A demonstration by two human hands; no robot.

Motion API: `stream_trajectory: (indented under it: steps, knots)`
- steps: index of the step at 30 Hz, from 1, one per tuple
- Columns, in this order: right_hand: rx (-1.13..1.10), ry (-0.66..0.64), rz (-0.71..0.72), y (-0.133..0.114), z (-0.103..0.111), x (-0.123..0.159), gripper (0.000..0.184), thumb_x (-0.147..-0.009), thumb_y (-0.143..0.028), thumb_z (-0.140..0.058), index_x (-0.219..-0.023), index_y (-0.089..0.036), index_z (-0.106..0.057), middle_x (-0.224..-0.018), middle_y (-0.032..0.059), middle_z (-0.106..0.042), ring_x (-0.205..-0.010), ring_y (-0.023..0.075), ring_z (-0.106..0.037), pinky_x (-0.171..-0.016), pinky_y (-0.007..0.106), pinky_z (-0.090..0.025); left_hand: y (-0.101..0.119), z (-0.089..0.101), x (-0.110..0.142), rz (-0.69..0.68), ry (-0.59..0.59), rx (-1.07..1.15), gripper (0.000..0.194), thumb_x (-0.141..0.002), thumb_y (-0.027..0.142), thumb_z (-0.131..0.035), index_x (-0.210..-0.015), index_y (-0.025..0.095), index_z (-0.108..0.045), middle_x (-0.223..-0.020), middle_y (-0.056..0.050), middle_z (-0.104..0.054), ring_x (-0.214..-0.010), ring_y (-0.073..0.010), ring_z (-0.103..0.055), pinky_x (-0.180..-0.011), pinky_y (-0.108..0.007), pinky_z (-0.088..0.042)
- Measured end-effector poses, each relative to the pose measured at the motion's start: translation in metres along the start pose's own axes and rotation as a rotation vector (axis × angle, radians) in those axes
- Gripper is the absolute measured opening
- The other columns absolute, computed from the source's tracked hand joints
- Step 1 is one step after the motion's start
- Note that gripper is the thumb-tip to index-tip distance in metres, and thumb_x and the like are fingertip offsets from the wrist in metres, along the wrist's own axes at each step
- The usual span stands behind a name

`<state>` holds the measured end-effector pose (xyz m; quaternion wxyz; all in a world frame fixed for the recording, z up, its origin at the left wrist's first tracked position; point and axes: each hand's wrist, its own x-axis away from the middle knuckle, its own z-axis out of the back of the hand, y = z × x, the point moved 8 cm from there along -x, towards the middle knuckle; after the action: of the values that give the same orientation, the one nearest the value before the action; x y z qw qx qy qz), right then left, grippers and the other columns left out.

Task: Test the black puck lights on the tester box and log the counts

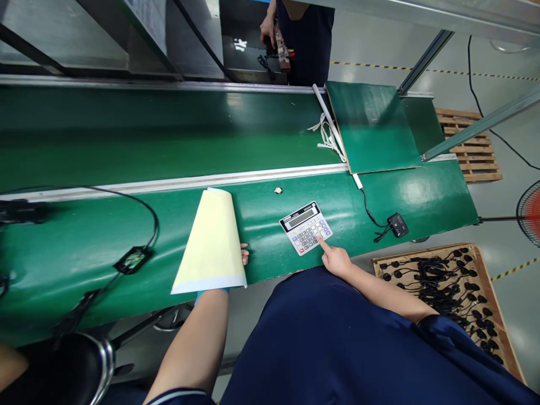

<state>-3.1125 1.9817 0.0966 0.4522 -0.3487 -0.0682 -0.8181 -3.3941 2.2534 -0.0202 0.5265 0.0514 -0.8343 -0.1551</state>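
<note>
while the right hand [337,261], gripping nothing, points at the calculator [302,223], keep the yellow sheet [213,239] steady over the left hand [244,255], whose grip i can't tell.

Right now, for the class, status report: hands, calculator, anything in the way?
Left hand mostly hidden by paper, grip unclear. Right hand pointing onto calculator. Calculator face up on bench. Paper not overlapping it.

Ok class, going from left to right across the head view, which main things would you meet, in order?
Black stool, black box with a coloured patch, yellow paper, calculator, plain black box, wooden pallet, fan.
</note>
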Motion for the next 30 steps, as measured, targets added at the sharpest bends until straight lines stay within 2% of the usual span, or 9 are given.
stream_trajectory:
  steps: [9, 15, 19, 25, 28, 30]
  knots:
    - [0.025, -0.057, 0.097, -0.019, -0.001, -0.003, 0.073, -0.095, -0.025, -0.037, -0.165, -0.027, -0.015, -0.107, 0.0079, -0.075, -0.091, 0.0221, -0.070, -0.082, 0.031, -0.050, 0.003, -0.002, 0.001, -0.044, -0.039, -0.059, 0.040, -0.092, 0.040, -0.047, -0.106, 0.010, -0.070, -0.071, -0.016, -0.070, -0.055, -0.0256, -0.063, -0.048, -0.040, -0.055]
    - [0.049, -0.126, 0.184, -0.032, -0.004, -0.006, 0.071, -0.095, -0.025, -0.040, -0.163, -0.031, -0.022, -0.110, 0.0079, -0.075, -0.093, 0.0224, -0.071, -0.081, 0.030, -0.050, 0.001, 0.008, -0.007, -0.008, -0.070, -0.013, 0.047, -0.092, 0.046, -0.047, -0.105, 0.007, -0.071, -0.076, -0.021, -0.070, -0.058, -0.0298, -0.066, -0.050, -0.045, -0.057]
    - [0.058, -0.123, 0.204, -0.037, -0.004, -0.008, 0.070, -0.095, -0.025, -0.039, -0.163, -0.031, -0.023, -0.110, 0.0078, -0.075, -0.093, 0.0228, -0.071, -0.082, 0.031, -0.050, 0.000, 0.011, -0.010, -0.007, -0.075, 0.005, 0.046, -0.092, 0.044, -0.050, -0.108, 0.006, -0.070, -0.075, -0.020, -0.070, -0.058, -0.0297, -0.067, -0.050, -0.045, -0.057]
    - [0.018, -0.043, 0.111, -0.024, 0.002, -0.007, 0.072, -0.095, -0.025, -0.038, -0.164, -0.024, -0.019, -0.108, 0.0092, -0.075, -0.092, 0.0231, -0.071, -0.083, 0.032, -0.050, -0.003, 0.010, -0.010, 0.015, -0.039, 0.021, 0.045, -0.094, 0.041, -0.044, -0.111, 0.009, -0.069, -0.072, -0.018, -0.070, -0.054, -0.0271, -0.064, -0.047, -0.042, -0.056]
    - [-0.011, -0.010, 0.027, -0.010, 0.003, -0.005, 0.072, -0.095, -0.025, -0.037, -0.164, -0.021, -0.017, -0.109, 0.0092, -0.075, -0.092, 0.0224, -0.070, -0.083, 0.031, -0.050, -0.001, 0.006, -0.007, -0.009, -0.046, -0.022, 0.043, -0.093, 0.042, -0.045, -0.107, 0.009, -0.070, -0.072, -0.018, -0.070, -0.055, -0.0273, -0.065, -0.048, -0.042, -0.056]
    - [-0.006, -0.015, 0.027, -0.008, 0.001, -0.004, 0.072, -0.095, -0.025, -0.037, -0.164, -0.022, -0.016, -0.109, 0.0088, -0.075, -0.092, 0.0219, -0.070, -0.083, 0.030, -0.049, 0.002, 0.001, -0.004, -0.032, -0.059, -0.059, 0.043, -0.093, 0.041, -0.045, -0.103, 0.008, -0.070, -0.073, -0.019, -0.069, -0.055, -0.0279, -0.065, -0.048, -0.042, -0.056]
